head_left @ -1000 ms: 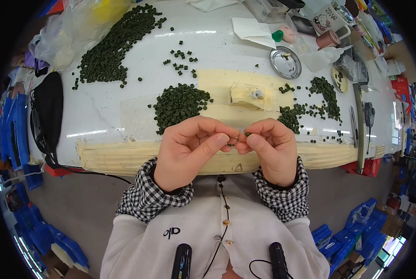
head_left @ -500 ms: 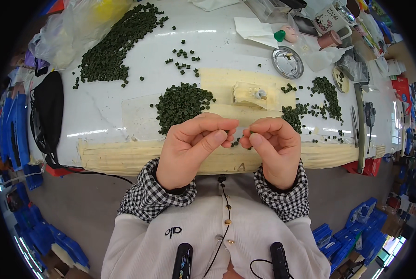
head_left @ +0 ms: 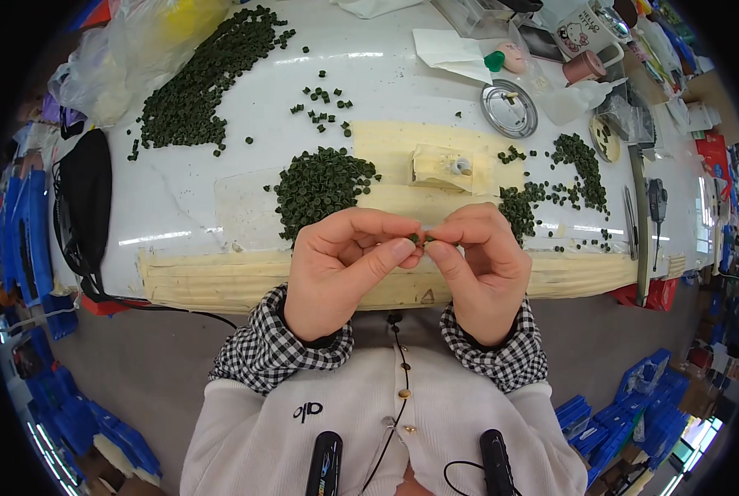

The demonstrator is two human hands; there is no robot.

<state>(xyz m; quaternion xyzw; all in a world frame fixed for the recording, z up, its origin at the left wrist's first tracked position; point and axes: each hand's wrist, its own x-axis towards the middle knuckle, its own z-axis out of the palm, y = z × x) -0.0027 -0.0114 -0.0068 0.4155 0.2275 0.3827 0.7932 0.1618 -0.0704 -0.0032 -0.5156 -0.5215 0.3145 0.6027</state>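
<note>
Over the table's near edge, my left hand and my right hand meet fingertip to fingertip. Between the left thumb and forefinger is a small dark green part. My right thumb and forefinger pinch another small dark green part, close against the first. Their exact shape is partly covered by the fingers. Just beyond my left hand lies a heap of like green parts; a smaller heap sits beyond my right hand. A tape-covered block with a pale round knob stands between the heaps.
A large pile of green parts spreads at the far left, near a clear plastic bag. At right lie a round metal lid, tweezers and more scattered parts. A black face mask lies at the left edge.
My hands have come together, closing the gap between the fingertips. The two green parts, mostly hidden before, now show side by side.
</note>
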